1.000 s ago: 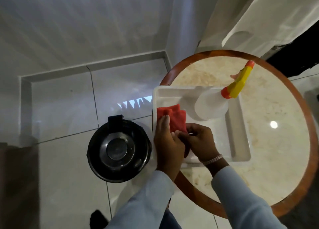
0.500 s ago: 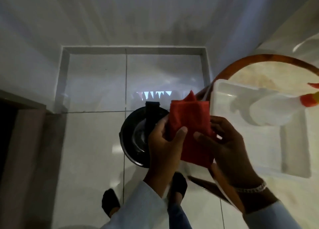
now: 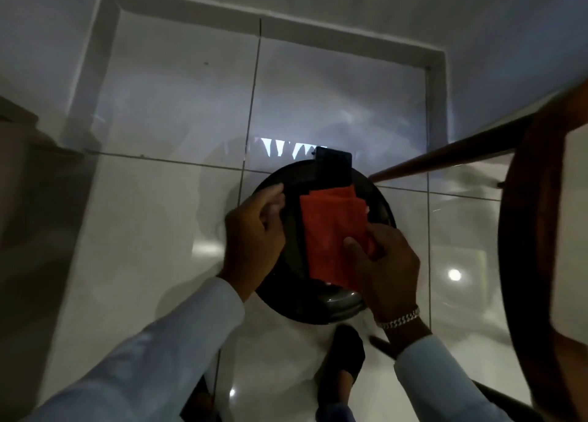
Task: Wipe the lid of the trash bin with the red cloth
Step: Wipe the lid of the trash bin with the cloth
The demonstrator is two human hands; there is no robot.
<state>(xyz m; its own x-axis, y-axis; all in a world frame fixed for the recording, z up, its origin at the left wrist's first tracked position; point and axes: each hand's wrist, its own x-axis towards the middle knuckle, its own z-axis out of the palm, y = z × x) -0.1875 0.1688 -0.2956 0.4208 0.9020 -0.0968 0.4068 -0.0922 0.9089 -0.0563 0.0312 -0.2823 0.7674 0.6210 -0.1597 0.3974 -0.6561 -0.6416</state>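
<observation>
The round black trash bin (image 3: 375, 195) stands on the white tiled floor below me, its shiny lid (image 3: 340, 299) showing at the near edge. A folded red cloth (image 3: 332, 230) hangs flat over the middle of the lid. My right hand (image 3: 385, 265) pinches the cloth's lower right corner between thumb and fingers. My left hand (image 3: 254, 230) hovers at the bin's left rim, fingers spread, holding nothing. Whether the cloth touches the lid I cannot tell.
The round wooden-rimmed table (image 3: 521, 262) fills the right edge, with a table leg (image 3: 445, 157) slanting toward the bin. My dark shoe (image 3: 348, 355) stands just in front of the bin. White walls close off the corner behind.
I have turned from the table toward the bin. The cloth has come off the tray and down over the lid. My left hand has let go of it.
</observation>
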